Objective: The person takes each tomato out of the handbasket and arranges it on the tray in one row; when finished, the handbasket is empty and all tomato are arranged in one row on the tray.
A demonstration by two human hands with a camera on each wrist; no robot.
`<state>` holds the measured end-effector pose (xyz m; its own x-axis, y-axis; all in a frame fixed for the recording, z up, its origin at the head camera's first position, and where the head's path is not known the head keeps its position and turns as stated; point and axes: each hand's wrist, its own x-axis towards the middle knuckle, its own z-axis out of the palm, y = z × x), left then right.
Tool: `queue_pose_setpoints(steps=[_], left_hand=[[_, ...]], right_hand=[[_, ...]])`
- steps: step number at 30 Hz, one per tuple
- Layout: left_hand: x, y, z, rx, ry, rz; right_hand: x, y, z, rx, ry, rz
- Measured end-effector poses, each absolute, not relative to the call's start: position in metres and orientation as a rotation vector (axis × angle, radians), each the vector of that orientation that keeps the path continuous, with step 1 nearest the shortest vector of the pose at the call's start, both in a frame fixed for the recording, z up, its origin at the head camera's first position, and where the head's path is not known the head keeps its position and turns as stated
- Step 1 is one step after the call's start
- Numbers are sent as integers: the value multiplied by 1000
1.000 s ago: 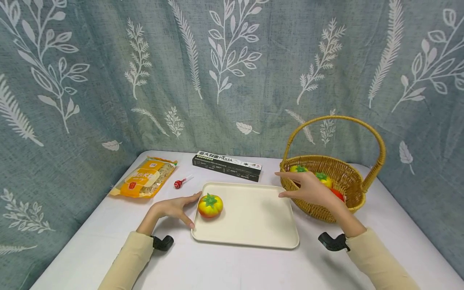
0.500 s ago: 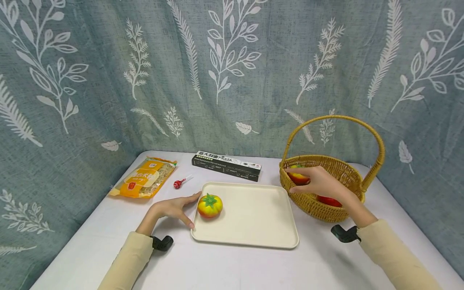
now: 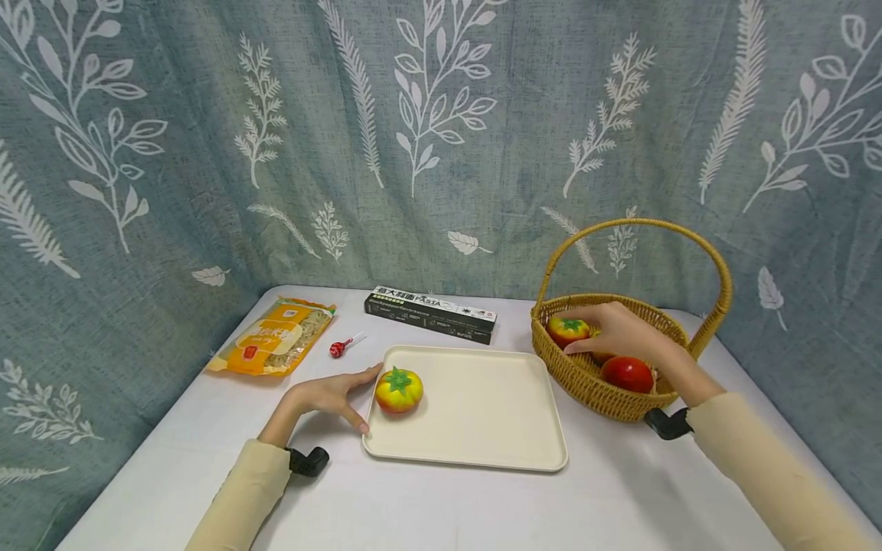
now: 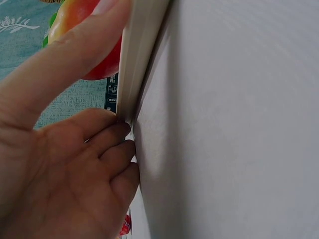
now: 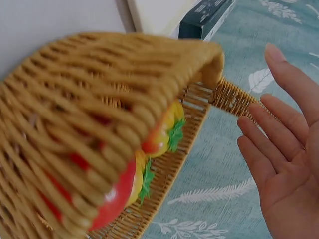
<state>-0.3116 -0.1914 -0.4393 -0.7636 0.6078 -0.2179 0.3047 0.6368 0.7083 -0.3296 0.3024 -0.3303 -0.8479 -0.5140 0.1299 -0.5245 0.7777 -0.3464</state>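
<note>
My left hand [image 3: 329, 399] rests at the left edge of a cream tray [image 3: 485, 409], its thumb at the near corner and its fingertips further along the rim. A yellow-and-red toy tomato [image 3: 399, 394] with a green leafy top sits on the tray's left side. My right hand [image 3: 615, 333] hovers over the wicker basket [image 3: 586, 389], thumb and fingers apart around a similar tomato [image 3: 566, 331]. In the right wrist view its fingers [image 5: 266, 132] look extended and hold nothing. Another yellow tomato [image 5: 140, 179] is partly hidden beside a shiny red fruit [image 3: 627, 374].
Behind the tray lies a black pasta box [image 3: 430, 315]. A red lollipop [image 3: 338, 349] and an orange noodle packet [image 3: 276, 337] lie at the back left. The basket's tall handle [image 3: 637, 222] arches above the right hand. A leaf-patterned curtain [image 3: 441, 153] hangs behind the table.
My right hand has moved right and lower, from beside the tray's far right corner to over the basket, uncovering the red fruit. The left hand and tray have stayed in place.
</note>
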Motion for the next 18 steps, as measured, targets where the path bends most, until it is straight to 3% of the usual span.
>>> queue_pose_setpoints(steps=[18], left_hand=[[-313, -191, -440, 702, 2436, 910]], right_hand=[[-358, 319, -318, 873, -3026, 653]])
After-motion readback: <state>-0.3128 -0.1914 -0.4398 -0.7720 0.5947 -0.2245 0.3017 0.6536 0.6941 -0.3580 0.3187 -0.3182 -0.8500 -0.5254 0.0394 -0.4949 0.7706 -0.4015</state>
